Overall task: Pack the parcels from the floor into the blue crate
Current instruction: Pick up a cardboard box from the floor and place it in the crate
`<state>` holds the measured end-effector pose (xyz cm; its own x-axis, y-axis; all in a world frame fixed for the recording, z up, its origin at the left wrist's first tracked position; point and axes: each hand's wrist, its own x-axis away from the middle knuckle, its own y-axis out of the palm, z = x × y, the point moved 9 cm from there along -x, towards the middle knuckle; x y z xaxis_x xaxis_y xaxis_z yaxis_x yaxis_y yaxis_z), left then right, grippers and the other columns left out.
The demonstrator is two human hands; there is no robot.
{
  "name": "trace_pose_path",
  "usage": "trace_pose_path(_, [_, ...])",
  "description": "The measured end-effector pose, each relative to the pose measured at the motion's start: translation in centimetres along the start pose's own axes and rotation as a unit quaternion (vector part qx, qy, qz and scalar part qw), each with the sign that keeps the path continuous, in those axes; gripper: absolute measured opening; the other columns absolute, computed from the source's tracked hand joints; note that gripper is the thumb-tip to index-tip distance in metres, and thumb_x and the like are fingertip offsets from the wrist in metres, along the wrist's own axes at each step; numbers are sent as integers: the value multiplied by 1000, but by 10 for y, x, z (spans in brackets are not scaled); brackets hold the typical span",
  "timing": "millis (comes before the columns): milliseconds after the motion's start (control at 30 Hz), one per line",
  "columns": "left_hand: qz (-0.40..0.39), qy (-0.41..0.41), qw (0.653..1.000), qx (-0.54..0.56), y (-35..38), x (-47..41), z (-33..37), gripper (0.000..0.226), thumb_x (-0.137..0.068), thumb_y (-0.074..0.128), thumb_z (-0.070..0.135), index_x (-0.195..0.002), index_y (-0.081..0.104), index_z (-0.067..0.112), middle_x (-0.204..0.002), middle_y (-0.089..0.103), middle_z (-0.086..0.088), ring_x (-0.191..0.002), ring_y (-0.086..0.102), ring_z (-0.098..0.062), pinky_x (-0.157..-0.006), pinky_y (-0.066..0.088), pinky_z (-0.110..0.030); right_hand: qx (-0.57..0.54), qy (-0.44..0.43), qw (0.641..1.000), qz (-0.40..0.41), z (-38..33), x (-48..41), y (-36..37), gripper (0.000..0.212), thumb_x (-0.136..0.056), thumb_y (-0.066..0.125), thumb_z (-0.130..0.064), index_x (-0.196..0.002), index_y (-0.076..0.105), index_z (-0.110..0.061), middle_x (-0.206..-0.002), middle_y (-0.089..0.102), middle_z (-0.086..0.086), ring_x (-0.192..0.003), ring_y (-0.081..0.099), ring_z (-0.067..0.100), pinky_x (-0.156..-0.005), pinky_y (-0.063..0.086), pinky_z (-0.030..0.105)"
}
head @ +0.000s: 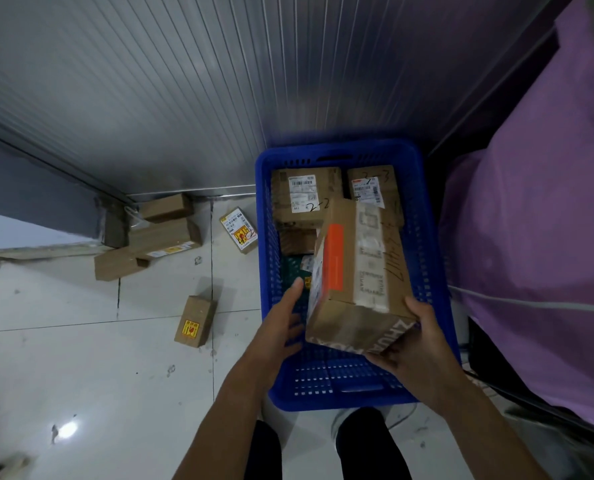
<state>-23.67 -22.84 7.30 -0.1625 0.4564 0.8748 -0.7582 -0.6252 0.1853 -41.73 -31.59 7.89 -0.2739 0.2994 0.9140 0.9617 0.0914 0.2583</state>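
Note:
A blue crate stands on the floor against the metal wall. Over it I hold a long cardboard parcel with an orange label and white tape, tilted into the crate. My right hand grips its near end from below and from the right. My left hand lies with straight fingers against its left side. Inside the crate are a labelled box at the far left, another labelled box at the far right, and a smaller box below them.
Several parcels lie on the white tiled floor left of the crate: a stack by the wall corner, one with a yellow-red label, one standing. A purple cover fills the right side. My legs stand just before the crate.

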Motion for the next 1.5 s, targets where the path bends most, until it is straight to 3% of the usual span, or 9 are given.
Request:
trace_pose_path(133, [8,-35,997,74,0,-2,-9,56,-76,59,72,-107,63,26,-92,79,1,-101,70,-22,-100,54,-48,-101,27,992,-69,14,11,2,53,-78,62,-57,-114,78,-22,-133,66,17,-128,54,38,-117,32,58])
trace_pose_path(400, [-107,-57,957,262,22,-7,-23,58,-85,58,61,-117,77,17,-130,69,-13,-112,68,-29,-104,46,-48,-187,98,970,-121,41,16,17,85,-83,45,-80,-148,49,-25,-151,47,24,-137,44,48,-106,42,56])
trace_pose_path(633, [-109,-28,977,178,30,-16,-4,48,-82,54,58,-105,82,26,-127,72,-8,-113,68,-27,-107,44,-50,-147,119,976,-109,35,5,7,88,-81,49,-82,-148,48,-25,-152,46,24,-139,42,49,-112,36,57])
trace_pose_path(733, [-43,1,991,127,18,-25,1,57,-73,67,58,-117,75,23,-124,73,-10,-121,65,-34,-107,47,-52,-27,70,997,19,26,-8,-17,93,-71,63,-78,-138,58,-14,-134,62,24,-120,62,42,-106,43,56])
trace_pose_path(867, [70,48,994,61,11,-36,1,83,-65,76,56,-137,55,20,-118,75,-4,-102,74,-21,-75,62,-34,65,-3,996,54,12,-9,-1,95,-65,64,-78,-143,44,-28,-130,63,17,-113,66,34,-98,51,56])
trace_pose_path(1000, [87,99,990,57,26,-37,-4,89,-64,83,49,-141,45,24,-128,69,2,-110,71,-14,-93,60,-39,135,-26,990,24,10,-10,27,92,-45,64,-82,-125,55,-36,-132,59,5,-117,61,27,-101,49,57])
trace_pose_path(1067, [75,129,987,56,37,-33,-7,83,-73,83,38,-142,41,22,-128,69,3,-108,71,-10,-87,61,-29,150,-18,987,46,13,-16,23,108,-40,68,-84,-135,52,-35,-133,59,3,-114,61,26,-97,52,55])
trace_pose_path(1333, [126,58,986,93,19,-22,-29,112,-62,77,65,-155,23,35,-144,53,3,-126,56,-21,-108,46,-46,156,-52,984,65,-6,-17,-28,57,-83,74,-48,-134,57,-29,-124,63,0,-110,61,24,-95,54,47])
trace_pose_path(1500, [174,58,983,9,-29,-16,-20,80,-95,63,49,-160,26,23,-155,44,-2,-129,50,-20,-99,41,-37,267,-130,950,92,-50,-10,-47,93,-54,83,-67,-138,52,-39,-130,63,-9,-116,62,18,-99,52,44])
